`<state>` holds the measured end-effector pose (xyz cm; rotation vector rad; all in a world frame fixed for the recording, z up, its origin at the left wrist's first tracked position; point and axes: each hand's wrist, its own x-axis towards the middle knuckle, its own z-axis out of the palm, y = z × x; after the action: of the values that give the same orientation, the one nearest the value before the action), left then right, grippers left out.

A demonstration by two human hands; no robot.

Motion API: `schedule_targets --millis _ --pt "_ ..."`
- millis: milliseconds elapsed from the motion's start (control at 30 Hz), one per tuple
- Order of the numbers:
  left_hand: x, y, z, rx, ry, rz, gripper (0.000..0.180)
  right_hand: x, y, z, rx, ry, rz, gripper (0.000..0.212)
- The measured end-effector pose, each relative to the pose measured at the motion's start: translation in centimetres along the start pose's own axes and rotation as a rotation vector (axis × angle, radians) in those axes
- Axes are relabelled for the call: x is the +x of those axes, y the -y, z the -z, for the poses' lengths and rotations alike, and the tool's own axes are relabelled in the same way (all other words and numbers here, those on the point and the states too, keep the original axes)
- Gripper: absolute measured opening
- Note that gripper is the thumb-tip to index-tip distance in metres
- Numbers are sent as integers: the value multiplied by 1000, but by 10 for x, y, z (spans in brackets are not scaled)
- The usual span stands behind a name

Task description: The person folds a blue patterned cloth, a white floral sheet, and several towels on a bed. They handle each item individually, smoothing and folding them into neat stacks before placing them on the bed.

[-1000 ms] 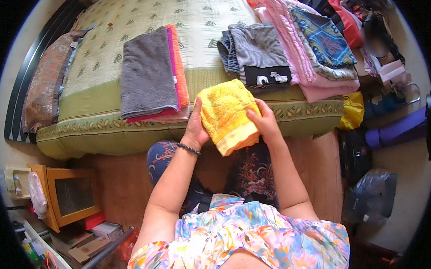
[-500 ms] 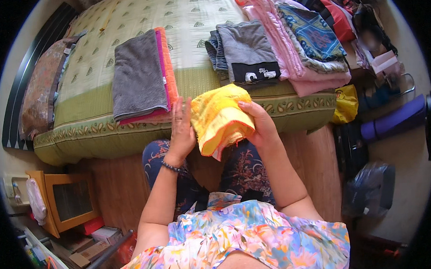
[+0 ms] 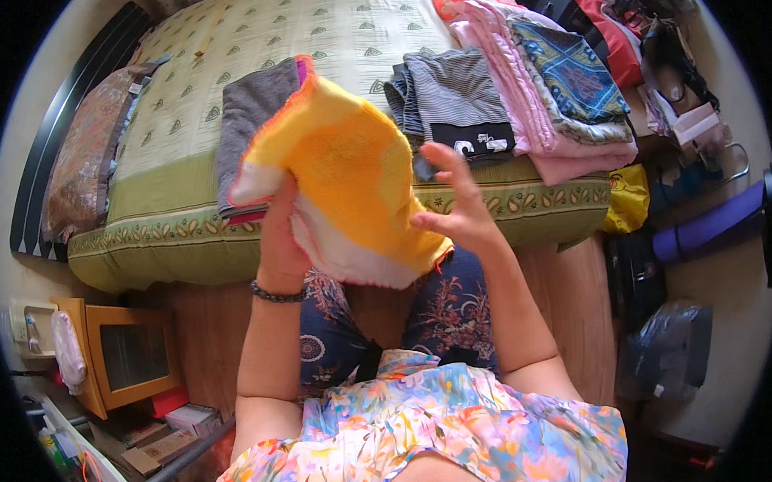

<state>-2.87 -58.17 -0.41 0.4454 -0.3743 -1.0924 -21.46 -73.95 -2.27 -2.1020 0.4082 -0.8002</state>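
Note:
A small yellow-and-white towel [image 3: 349, 166] with orange-red stitched edges is spread out above my knees, in front of the bed. My left hand [image 3: 281, 240] grips its lower left side, with the fingers partly hidden behind the cloth. At the towel's right edge, my right hand [image 3: 461, 206] has its fingers spread, the thumb close to or touching the fabric. Partly behind the towel, a folded grey towel [image 3: 254, 105] lies on the bed over pink and orange ones. Folded striped grey clothing [image 3: 466, 85] with a black panel lies beyond my right hand.
The bed [image 3: 156, 223] has a green patterned cover. Pink folded bedding [image 3: 516, 83] carries a blue patterned cloth [image 3: 567, 69] at the right. A pillow [image 3: 90, 154] rests at the left. Beside the bed are a yellow bag [image 3: 627, 200], a purple rolled mat [image 3: 713, 221] and a wooden cabinet [image 3: 126, 356].
The bunched yellow towel has been opened out wider and raised. My left hand now grips it from the left; my right hand has let go and spread its fingers.

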Motion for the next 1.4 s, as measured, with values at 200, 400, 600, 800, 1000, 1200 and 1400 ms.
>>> schedule_targets --millis 200,400,600,800,1000,1200,1400 --pt "-12 -45 2 -121 -51 -59 47 -27 -13 -84 881 689 -376 58" --pt "-17 -86 10 30 -164 -113 49 -42 12 -109 975 742 -385 38" --pt "-1 -92 22 39 -92 -73 49 -58 2 -80 1100 688 -505 48" --pt "33 -68 28 24 -119 -37 45 -78 -1 -51 1075 431 -560 53" --pt "154 -46 -20 80 183 -10 41 -43 -10 2 1039 118 -439 53" --pt "254 -33 -20 592 -102 -101 82 38 -72 65 943 -222 -349 46" --pt "171 -47 127 1870 -135 -409 73 10 -171 67 637 -294 -484 42"
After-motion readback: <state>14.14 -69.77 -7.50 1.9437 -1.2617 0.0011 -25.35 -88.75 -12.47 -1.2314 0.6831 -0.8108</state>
